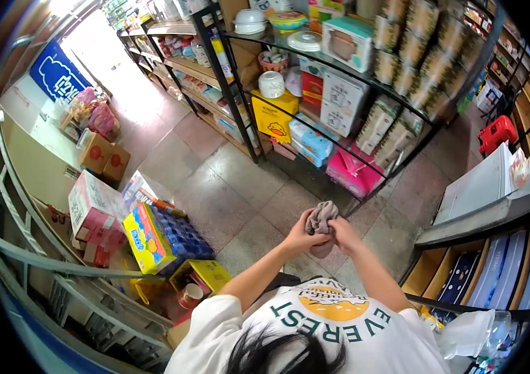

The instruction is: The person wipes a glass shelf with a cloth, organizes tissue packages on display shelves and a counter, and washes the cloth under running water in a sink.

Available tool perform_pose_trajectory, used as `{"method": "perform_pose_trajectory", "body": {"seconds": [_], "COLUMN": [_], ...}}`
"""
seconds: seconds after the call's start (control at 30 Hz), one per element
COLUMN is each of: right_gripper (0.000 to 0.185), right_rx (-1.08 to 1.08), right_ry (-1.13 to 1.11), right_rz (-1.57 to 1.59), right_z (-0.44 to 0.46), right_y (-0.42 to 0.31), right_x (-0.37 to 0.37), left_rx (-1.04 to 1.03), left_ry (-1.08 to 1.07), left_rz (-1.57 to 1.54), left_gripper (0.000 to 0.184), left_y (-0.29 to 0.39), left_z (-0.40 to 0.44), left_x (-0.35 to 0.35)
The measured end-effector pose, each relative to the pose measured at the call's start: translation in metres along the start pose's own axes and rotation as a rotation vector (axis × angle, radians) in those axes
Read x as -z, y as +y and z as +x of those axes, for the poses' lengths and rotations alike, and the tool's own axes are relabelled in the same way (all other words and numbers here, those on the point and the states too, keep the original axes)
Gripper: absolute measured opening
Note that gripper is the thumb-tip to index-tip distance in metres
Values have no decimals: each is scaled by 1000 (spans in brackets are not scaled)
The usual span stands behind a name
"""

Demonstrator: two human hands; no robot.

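A crumpled grey-brown cloth is bunched up between my two hands, out in front of my body above the tiled floor. My left hand wraps around its left side, fingers closed. From the other side, my right hand grips the cloth with its fingers curled in. Part of the cloth hangs below the hands. Folds of fabric hide some of the fingertips.
Ahead stands a black-framed shelf stocked with bowls, boxes and packages. To the left, a yellow box and a pink-white carton sit by a metal rack. A white chest-like unit and a wooden shelf with blue boxes are at right.
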State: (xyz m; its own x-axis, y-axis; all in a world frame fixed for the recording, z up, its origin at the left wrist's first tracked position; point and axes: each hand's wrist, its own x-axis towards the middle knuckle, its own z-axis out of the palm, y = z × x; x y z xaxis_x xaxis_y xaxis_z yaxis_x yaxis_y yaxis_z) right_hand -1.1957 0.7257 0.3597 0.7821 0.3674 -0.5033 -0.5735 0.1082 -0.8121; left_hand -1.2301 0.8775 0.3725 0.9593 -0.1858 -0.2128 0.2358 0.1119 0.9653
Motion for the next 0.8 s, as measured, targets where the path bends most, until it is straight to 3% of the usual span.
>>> {"method": "perform_pose_trajectory", "body": {"seconds": [0.1,0.17,0.3,0.4,0.6,0.7,0.8], "right_gripper": [25,26,31,29,25,25,24], "right_rx": [107,139,-18,-88,-249,-282,-183], "right_ry": [-76,4,162,86,6,6,-22], "right_rz": [-28,-196,-158,-203,-287,-411,-523], "right_z": [28,58,71,89,143,176,221], "right_y": [-8,-1,-26,-22,1,-4,-6], "right_x": [-72,-97,-145,-142,-115,-107,-82], "left_rx": [-44,-29,-75,-61,-139,-148,-149], "left_ry": [116,225,295,458,542,602,655], "left_rz": [-6,34,-82,-203,-270,-226,-305], "left_gripper": [69,64,57,53,45,44,43], "left_y": [-1,-6,-2,-9,-9,-11,4], "left_z": [-6,-8,-13,-15,-8,8,25], "left_x": [63,102,161,198,252,279,304]}}
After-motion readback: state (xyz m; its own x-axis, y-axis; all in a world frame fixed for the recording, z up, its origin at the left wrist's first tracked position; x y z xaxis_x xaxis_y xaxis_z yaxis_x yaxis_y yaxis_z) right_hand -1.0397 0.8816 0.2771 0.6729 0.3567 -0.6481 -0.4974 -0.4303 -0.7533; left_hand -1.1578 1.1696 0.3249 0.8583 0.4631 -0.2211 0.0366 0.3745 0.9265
